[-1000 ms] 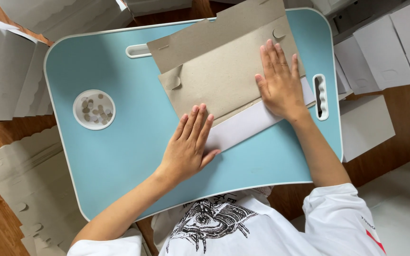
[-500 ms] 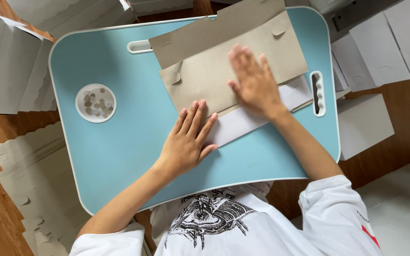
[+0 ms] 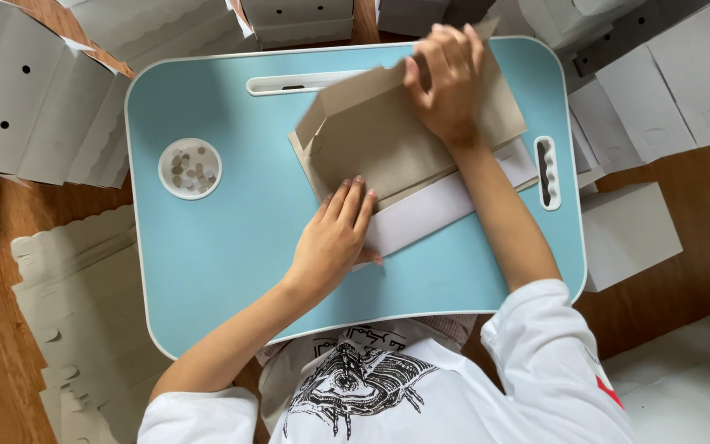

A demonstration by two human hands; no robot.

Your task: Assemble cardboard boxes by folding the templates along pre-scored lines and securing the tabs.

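Brown-grey flat carton blank point(image 3: 388, 144) under left fingers point(image 3: 347, 201), far flap pinched by right fingers point(image 3: 445, 57), folded white-grey cartons point(image 3: 34, 107) well beyond the left fingers

Left hand point(image 3: 334, 238) flat, palm down, fingers together. Right hand point(image 3: 447, 82) reached forward, fingers curled, pinching.

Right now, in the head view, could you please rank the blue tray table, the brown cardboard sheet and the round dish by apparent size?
1. blue tray table, largest.
2. brown cardboard sheet, partly under both hands.
3. round dish, smallest.
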